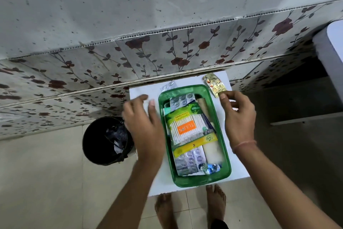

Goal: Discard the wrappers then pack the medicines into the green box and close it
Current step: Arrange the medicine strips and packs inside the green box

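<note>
Pinching gold blister strip (215,85): right grip (236,115), beside green box (225,147).

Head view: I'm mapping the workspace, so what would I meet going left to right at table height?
black bin → left hand → green box → right hand

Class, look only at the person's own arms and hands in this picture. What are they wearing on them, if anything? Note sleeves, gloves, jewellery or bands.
Both forearms are bare, with no sleeves showing as far as the frame's lower edge. Neither the left hand nor the right hand wears a glove, and no rings or watch can be seen. The one item worn is a thin reddish-orange thread band looped around the right wrist.
</note>
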